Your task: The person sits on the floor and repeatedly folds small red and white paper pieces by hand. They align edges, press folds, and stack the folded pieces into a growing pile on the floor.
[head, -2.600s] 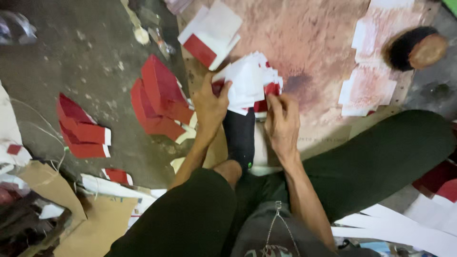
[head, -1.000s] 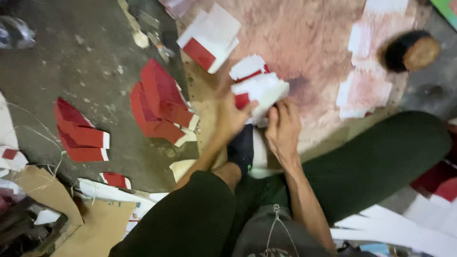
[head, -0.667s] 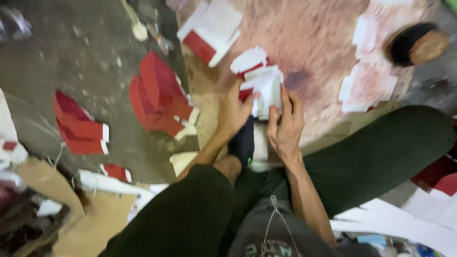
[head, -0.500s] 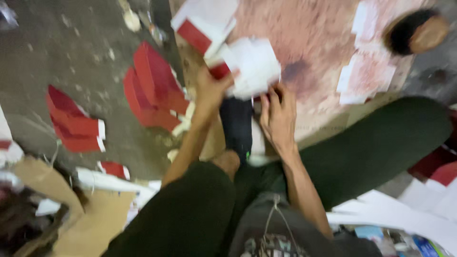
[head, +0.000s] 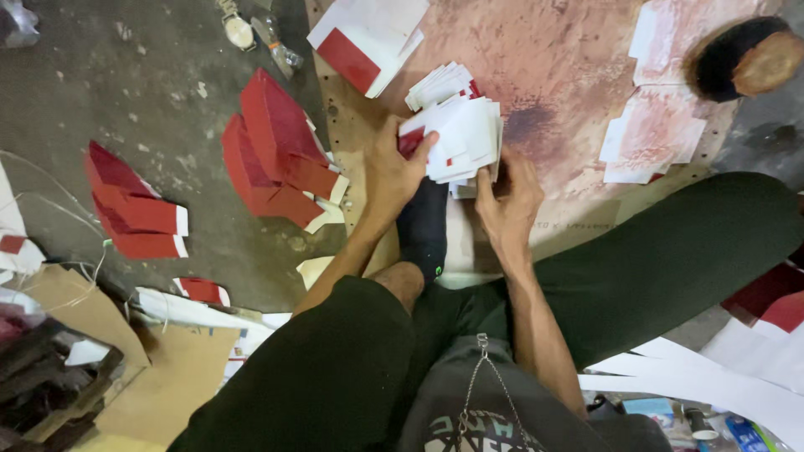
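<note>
paper stack (head: 461,134) pinched in left hand (head: 394,172), thumb on top; right hand (head: 509,197) curled against its lower edge

Small floor-level craft workshop, probably for paper packaging, stained wooden work board (head: 578,75) on the grimy concrete floor (head: 126,92), red folded card stacks (head: 276,151), white sheets (head: 653,134), cardboard scraps (head: 159,385)

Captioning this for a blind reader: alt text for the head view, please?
Seated on the floor, a person's left hand and right hand grip a white-and-red paper stack over a stained board; red folded piles lie left.
</note>
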